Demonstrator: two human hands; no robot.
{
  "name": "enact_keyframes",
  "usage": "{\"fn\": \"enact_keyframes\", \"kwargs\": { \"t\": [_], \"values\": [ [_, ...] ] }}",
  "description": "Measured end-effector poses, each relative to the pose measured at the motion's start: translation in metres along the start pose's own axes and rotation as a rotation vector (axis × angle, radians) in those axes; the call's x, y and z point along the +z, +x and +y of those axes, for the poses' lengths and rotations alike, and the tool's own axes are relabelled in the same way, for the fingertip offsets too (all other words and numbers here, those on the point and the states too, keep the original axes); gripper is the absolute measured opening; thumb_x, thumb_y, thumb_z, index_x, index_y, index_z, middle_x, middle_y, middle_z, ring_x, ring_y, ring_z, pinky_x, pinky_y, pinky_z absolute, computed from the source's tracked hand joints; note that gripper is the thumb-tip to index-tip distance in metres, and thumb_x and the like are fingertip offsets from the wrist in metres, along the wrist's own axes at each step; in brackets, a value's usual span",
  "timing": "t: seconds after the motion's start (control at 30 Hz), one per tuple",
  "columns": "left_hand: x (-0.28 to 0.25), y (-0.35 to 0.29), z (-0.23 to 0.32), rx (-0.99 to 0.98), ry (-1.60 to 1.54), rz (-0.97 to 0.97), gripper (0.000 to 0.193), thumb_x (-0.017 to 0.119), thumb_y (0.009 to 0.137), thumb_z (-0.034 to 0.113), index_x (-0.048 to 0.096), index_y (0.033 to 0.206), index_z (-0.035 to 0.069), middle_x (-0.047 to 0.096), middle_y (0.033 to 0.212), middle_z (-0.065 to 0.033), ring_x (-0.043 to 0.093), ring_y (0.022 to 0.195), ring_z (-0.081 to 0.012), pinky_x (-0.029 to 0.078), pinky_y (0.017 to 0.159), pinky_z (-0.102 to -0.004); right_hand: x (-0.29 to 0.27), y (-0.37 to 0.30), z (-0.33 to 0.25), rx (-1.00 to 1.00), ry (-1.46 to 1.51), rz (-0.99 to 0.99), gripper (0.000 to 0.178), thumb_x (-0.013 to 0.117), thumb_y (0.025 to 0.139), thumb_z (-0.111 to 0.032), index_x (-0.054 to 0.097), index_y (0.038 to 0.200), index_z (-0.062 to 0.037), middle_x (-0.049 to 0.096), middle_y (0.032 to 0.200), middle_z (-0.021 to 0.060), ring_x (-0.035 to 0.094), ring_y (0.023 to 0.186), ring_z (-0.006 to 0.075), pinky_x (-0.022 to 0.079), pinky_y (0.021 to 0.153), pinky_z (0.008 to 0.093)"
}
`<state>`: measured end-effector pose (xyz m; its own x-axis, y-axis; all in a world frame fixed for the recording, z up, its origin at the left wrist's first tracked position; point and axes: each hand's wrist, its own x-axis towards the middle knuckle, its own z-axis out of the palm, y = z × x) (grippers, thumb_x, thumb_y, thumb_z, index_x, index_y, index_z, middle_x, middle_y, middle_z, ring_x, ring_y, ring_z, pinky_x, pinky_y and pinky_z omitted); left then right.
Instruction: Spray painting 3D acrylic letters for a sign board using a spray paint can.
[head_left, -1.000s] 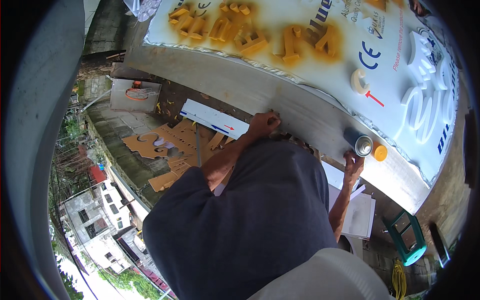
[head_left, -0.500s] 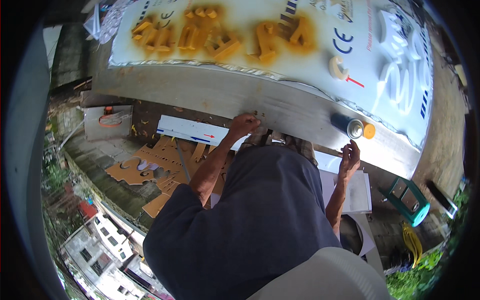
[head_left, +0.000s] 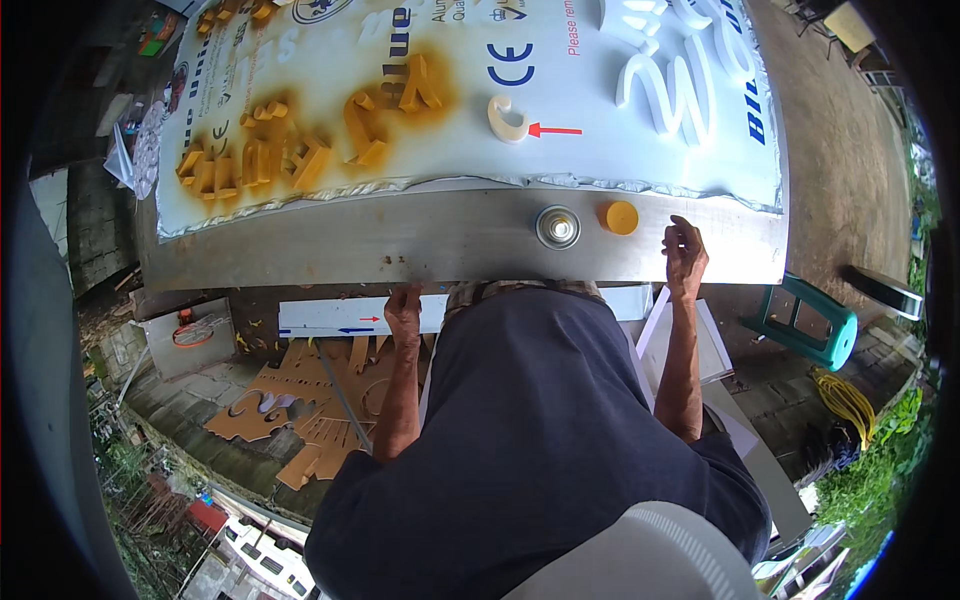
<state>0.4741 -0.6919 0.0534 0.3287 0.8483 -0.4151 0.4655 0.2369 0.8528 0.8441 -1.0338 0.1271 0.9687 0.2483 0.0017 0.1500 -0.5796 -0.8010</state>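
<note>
My right hand (head_left: pixel 685 258) is raised over the near edge of the metal table, fingers apart and loosely bent, with nothing in them. Closest to it is an orange cap (head_left: pixel 619 217). Left of the cap stands a spray can (head_left: pixel 558 228), seen from its top. My left hand (head_left: pixel 403 308) is at the table's front edge, its fingertips blurred against the metal. Beyond lies a white printed sheet (head_left: pixel 455 120) bearing letter-shaped pieces (head_left: pixel 368 138) coated orange-yellow, with overspray around them. A cream C-shaped piece (head_left: pixel 508 120) lies apart, near a printed red arrow.
White cut-out letters (head_left: pixel 690 90) stand on the sheet's right part. Below the table lie cut brown boards (head_left: pixel 290 400) and a long white panel (head_left: pixel 300 317). A green plastic stool (head_left: pixel 830 335) is on the ground to the right, with a yellow coiled hose (head_left: pixel 845 400) near it.
The view has turned, shifting the table leftward in the picture. My right hand has gone from beside the spray can to the right of the cap. My left hand has moved left along the edge.
</note>
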Motion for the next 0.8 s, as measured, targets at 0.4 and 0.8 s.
{"fn": "enact_keyframes", "kwargs": {
  "t": [0.4,0.8],
  "values": [
    [0.094,-0.039,0.021,0.041,-0.018,0.091,0.026,0.071,0.092,0.015,0.069,0.11,-0.003,0.069,0.081,-0.0045,0.058,0.063,-0.0092,0.047,0.057,-0.0262,-0.012,0.038,0.11,-0.195,-0.231,-0.115,0.014,0.061,0.096,-0.012,0.07,0.102,-0.0031,0.067,0.09,0.0162,0.068,0.073,0.0324,0.055,0.067,0.0408],
    [0.08,-0.073,-0.131,-0.397,-0.117,0.394,0.023,0.075,0.087,0.023,0.073,0.086,0.0,0.062,0.066,-0.0029,0.052,0.055,-0.0112,0.043,0.052,-0.0305,0.005,0.041,0.122,-0.242,-0.479,0.036,0.022,0.061,0.097,-0.032,0.066,0.099,-0.0106,0.064,0.092,0.0117,0.066,0.077,0.0365,0.053,0.064,0.0457]
  ]
}}
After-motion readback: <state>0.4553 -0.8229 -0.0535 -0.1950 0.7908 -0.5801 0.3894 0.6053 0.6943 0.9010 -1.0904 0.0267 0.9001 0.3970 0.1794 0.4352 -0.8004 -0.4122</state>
